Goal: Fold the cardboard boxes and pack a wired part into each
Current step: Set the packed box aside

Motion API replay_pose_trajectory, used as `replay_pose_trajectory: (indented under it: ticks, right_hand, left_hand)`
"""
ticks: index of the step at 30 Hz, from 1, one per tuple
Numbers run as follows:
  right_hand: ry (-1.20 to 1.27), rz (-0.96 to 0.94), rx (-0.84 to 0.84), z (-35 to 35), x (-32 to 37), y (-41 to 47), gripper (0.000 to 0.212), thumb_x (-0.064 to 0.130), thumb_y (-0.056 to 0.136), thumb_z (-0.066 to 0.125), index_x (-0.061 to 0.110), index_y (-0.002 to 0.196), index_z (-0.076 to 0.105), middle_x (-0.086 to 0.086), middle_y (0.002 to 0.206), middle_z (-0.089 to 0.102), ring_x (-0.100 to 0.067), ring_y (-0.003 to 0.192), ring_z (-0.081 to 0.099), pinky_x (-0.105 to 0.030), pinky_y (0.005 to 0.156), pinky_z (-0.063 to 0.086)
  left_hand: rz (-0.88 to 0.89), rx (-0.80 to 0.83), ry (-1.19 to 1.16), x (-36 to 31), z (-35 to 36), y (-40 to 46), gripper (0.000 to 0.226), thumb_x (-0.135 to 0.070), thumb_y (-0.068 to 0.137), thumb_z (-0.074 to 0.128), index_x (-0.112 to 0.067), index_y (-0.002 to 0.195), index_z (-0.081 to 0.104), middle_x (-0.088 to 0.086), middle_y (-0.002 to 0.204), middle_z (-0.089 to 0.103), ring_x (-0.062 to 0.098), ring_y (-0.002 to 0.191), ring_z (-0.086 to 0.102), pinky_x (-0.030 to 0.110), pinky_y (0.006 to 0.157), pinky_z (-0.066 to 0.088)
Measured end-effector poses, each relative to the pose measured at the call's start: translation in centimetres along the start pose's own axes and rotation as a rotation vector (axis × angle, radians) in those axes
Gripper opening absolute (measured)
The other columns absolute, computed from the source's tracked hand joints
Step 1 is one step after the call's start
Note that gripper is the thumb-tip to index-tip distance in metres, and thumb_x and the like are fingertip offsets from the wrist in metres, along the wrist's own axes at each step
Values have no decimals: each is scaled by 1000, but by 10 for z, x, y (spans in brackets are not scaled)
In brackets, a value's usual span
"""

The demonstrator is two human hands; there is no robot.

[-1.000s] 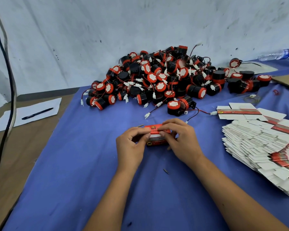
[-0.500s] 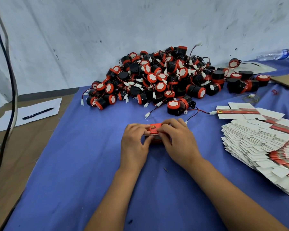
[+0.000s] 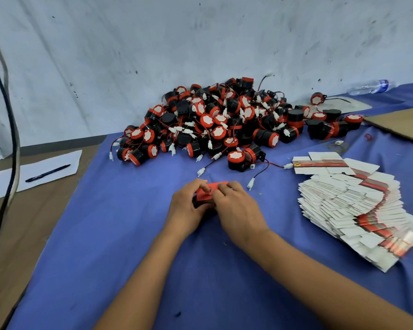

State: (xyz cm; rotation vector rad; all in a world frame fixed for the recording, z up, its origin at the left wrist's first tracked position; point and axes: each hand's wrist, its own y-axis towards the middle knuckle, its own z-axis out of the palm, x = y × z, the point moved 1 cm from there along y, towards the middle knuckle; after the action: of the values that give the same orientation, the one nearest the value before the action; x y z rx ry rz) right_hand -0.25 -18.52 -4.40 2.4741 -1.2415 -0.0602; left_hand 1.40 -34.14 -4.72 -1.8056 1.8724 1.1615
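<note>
Red cardboard box [image 3: 211, 192] sits on the blue surface [image 3: 119, 234] between both hands, its long axis left to right; left hand [image 3: 186, 208] and right hand [image 3: 236, 208] both curl fingers around it, equally near.

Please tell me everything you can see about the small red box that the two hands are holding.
The small red cardboard box is mostly hidden by the hands. Its top face is red with fine print too small to read; a dark side shows below. It sits low over the blue cloth, in front of the pile of black-and-red wired parts. The left hand curls around its left end and the right hand pinches its top edge. Whether it is closed cannot be told.
</note>
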Motion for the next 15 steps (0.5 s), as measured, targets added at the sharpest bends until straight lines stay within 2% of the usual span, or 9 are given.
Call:
replay_pose_trajectory:
  ticks: [2,4,6,8,10,12,14,15]
  right_hand:
    - [48,-22,-1,-5,1,-6,37,5,93,56,13,130,53,-3,139,53,-25,135,38,-41,90,55]
    - [94,7,-37,-18,-7,-19,42,6,88,65,13,127,52,-2,139,53,-25,135,42,-45,84,56]
    - [125,88,-135,-43,-26,-35,41,12,83,75,14,118,54,-2,124,60,-27,120,52,-45,73,54]
    - [136,186,-276,-82,-50,-50,42,17,79,83,15,112,57,-3,109,65,-29,102,58,-43,66,51]
    - [104,317,-450,-134,-80,-73,41,15,71,87,16,101,58,-3,98,64,-29,89,57,-39,61,46]
    - [20,495,-541,-191,-114,-103,38,19,69,86,18,97,62,-3,102,58,-26,91,54,-36,67,44]
    - [-108,710,-486,-250,-151,-148,38,26,71,84,25,106,71,-6,110,60,-26,102,55,-34,82,47]
    - [-165,822,-442,-278,-167,-175,37,25,73,81,28,110,73,-7,108,65,-28,104,59,-33,86,48]
  left_hand:
    - [29,-23,-3,-8,-6,-3,41,-8,78,88,-41,92,68,-21,104,68,8,99,65,12,83,51]
    - [50,-25,-43,-25,-6,-6,38,-11,84,84,-46,93,70,-27,97,70,-4,95,65,13,82,51]
    - [90,-50,-155,-55,5,-3,27,-16,93,76,-43,92,74,-22,92,76,-3,92,69,20,82,55]
    - [146,-97,-285,-102,21,4,15,-27,96,73,-42,95,74,-19,95,76,3,92,71,19,78,55]
    - [237,-90,-411,-164,46,11,8,-38,96,71,-40,103,75,-19,100,76,2,96,71,17,79,54]
    - [332,-39,-557,-229,76,15,19,-33,98,67,-29,114,75,-20,105,75,-3,100,70,15,83,53]
    - [440,85,-666,-298,112,9,21,-22,100,63,-18,117,74,-17,108,74,-6,101,70,14,86,52]
    - [489,168,-704,-332,129,1,21,-20,101,62,-12,115,76,-11,107,76,-2,102,71,19,89,54]
